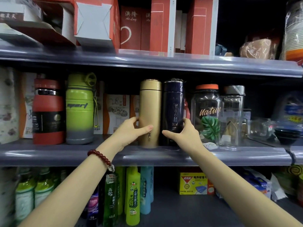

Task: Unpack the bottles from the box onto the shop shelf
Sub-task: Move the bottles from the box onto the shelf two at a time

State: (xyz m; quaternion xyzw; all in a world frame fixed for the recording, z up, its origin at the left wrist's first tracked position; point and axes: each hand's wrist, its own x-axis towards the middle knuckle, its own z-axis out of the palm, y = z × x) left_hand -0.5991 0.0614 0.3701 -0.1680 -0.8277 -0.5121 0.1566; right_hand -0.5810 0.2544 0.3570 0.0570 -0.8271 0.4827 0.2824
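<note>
Gold bottle upright at the front edge of the middle shelf. Left hand grips its lower body. Navy bottle touches its right side, held low by the right hand, fingers curled round it.

We find two slim flasks upright on the middle shelf, at its front edge. The gold flask has a matte finish, its cap fitted, with small lettering low on the body. The dark blue flask stands just beside it on the right, cap on, printed white characters down its front. Both stand level, without tilt.
</note>
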